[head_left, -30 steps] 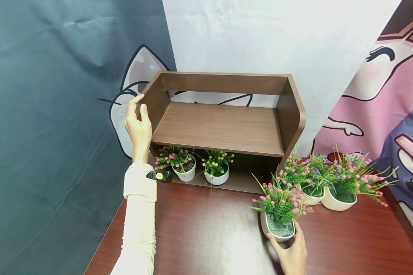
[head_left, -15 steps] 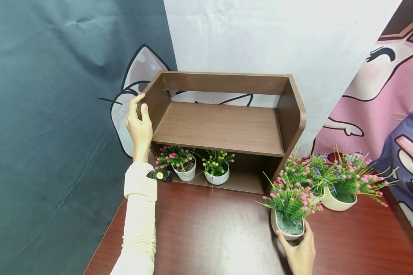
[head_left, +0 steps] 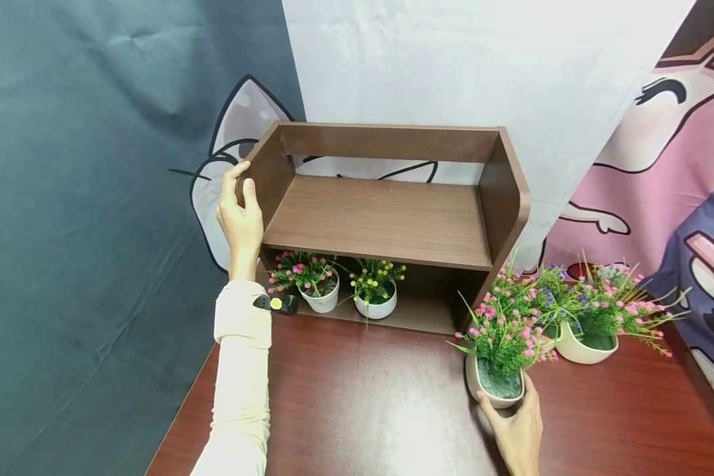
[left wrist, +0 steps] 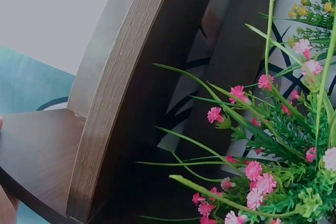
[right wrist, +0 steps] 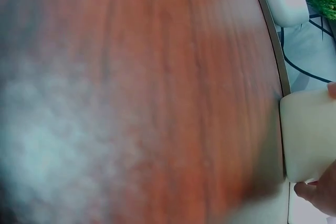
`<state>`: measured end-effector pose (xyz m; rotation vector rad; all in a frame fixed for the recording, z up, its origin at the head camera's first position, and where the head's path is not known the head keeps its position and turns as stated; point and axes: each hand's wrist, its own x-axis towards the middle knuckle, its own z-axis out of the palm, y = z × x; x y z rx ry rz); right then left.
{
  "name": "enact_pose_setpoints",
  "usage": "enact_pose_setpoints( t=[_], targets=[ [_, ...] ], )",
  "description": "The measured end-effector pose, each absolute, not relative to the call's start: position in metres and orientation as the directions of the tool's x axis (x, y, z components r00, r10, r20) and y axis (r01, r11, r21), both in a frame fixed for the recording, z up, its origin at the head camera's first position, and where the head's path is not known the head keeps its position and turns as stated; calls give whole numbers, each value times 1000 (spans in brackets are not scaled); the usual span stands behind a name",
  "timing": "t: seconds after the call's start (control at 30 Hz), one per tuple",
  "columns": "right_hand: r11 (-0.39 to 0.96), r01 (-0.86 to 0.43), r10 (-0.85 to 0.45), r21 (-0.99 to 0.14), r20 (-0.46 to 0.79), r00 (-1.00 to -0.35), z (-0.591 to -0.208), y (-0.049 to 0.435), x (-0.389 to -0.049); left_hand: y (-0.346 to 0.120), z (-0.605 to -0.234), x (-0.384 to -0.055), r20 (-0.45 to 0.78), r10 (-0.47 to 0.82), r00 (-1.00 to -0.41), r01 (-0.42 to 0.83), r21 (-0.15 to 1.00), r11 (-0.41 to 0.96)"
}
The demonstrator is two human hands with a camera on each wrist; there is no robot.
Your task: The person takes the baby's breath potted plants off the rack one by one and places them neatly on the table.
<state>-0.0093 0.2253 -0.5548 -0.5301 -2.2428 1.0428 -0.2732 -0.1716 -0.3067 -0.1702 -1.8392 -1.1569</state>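
left fingers (head_left: 229,190) grip a brown wooden shelf (head_left: 381,211), right fingers (head_left: 531,396) a rounded white flowerpot (head_left: 473,381) nearer the red-brown surface's (head_left: 357,396) right edge.

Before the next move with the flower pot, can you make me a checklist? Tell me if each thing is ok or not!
1. Right grip on the pot: ok, it holds opposite sides.
2. Left grip on the shelf: ok, it holds the left side.
3. Top board free of pots: ok, none stands there.
4. Room beside the yellow plant: ok, bare board to its right.
5. Held flowers not touching the plants behind: cannot tell, they overlap in the head view.
6. Pot lifted off the table: cannot tell.
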Motion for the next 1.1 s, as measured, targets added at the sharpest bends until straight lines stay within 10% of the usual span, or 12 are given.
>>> enact_pose_setpoints(
  t=[1.1],
  targets=[
    [610,44,539,-791,373,-755,-534,216,0,-161,-288,-253,765,-329,-553,551,632,545]
  ],
)
